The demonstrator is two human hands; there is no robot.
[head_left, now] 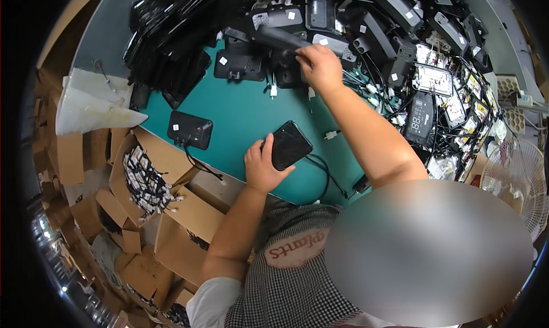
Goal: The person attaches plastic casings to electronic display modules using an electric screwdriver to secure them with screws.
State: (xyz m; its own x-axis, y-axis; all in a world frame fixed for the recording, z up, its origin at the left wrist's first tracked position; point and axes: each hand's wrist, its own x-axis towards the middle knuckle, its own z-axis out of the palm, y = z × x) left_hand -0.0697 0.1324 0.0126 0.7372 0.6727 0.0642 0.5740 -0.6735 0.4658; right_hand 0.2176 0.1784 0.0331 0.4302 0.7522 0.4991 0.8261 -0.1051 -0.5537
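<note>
The black flat unit (289,144) is lying on the green bench (240,108) near its front edge, its long axis running from 7 o'clock up to 1 o'clock, with a black cable (326,176) trailing off toward 4 o'clock. The left hand (262,165) is gripping its lower left corner, fingers curled around the edge and thumb on top. At 9 o'clock from it, another black unit with a white sticker (190,129) is sitting alone on open green surface. The right hand (320,67) is reaching to 12 o'clock, fingers closed over a long dark housing (280,38) at the edge of the piled black parts (389,19). Cardboard boxes (148,174) are crowding the bench's left edge.
</note>
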